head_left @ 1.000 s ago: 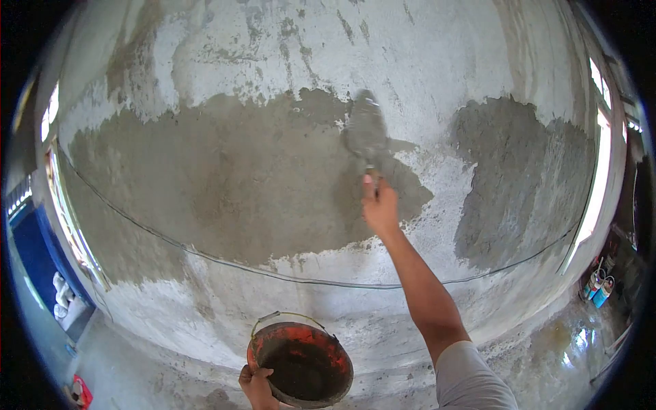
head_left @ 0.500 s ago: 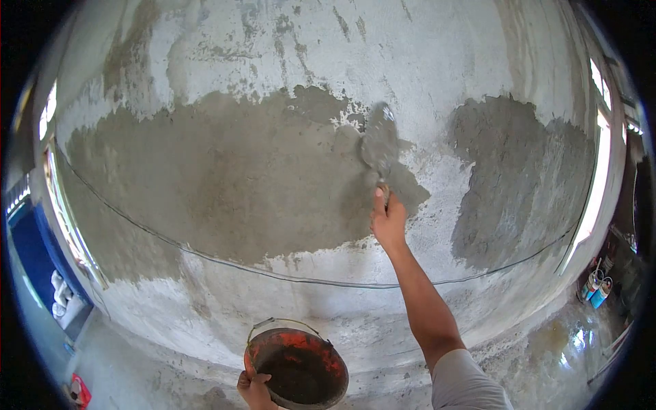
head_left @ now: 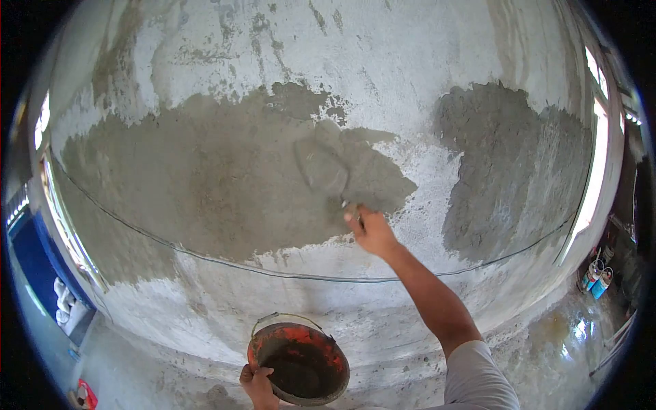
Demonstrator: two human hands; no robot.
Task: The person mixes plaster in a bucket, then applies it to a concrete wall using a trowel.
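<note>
My right hand (head_left: 372, 231) is wrapped round the handle of a trowel (head_left: 321, 167), whose blade, blurred by motion, lies over the grey wet mortar (head_left: 225, 178) on the wall (head_left: 410, 41). Low in the view, my left hand (head_left: 259, 384) grips the left rim of a bucket (head_left: 301, 362), orange-red inside and tilted so that its dark inside shows. A thin wire handle stands up over the bucket. To the right is a second, separate mortar patch (head_left: 512, 171).
A dark cable (head_left: 294, 276) runs across the wall below the mortar. Blue containers (head_left: 601, 283) stand on the floor at the far right. At the left are a blue door frame (head_left: 41, 253) and a red object (head_left: 87, 394).
My right hand and the trowel have moved left and the hand slightly down, away from the mortar's upper edge. The view has shifted slightly. My left hand still holds the bucket.
</note>
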